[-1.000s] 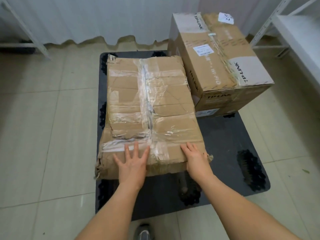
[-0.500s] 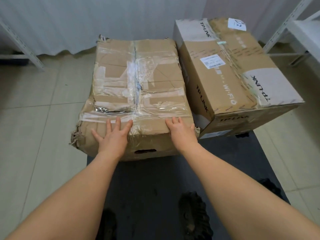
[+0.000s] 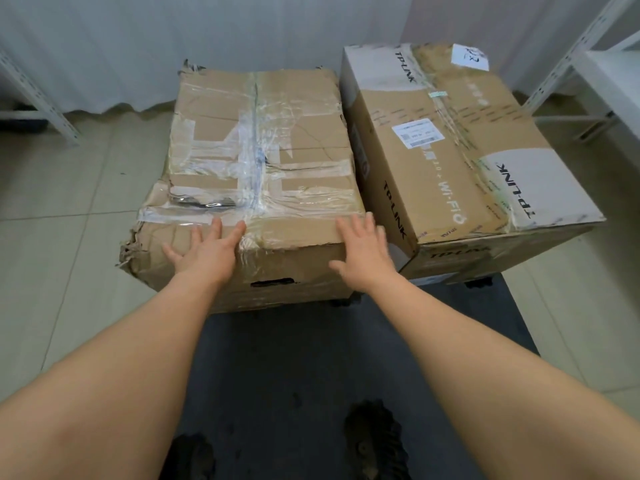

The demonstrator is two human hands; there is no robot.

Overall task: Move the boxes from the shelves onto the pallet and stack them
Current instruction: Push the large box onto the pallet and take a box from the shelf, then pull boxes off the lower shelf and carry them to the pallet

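Your left hand (image 3: 204,252) and right hand (image 3: 363,251) lie flat, grip spread apart, on the taped box (image 3: 256,161) beside the TP-LINK box (image 3: 450,150) on the pallet (image 3: 311,358).

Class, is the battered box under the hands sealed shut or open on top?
Sealed shut: the battered box has its top flaps closed and taped over.

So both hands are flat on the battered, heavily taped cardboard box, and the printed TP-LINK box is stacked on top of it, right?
Not quite. The brown and white printed TP-LINK cardboard box is not on top; it stands beside the battered, heavily taped cardboard box, to its right, both on the dark pallet. The head view shows this. The left hand and right hand do lie open at the taped box's near edge.
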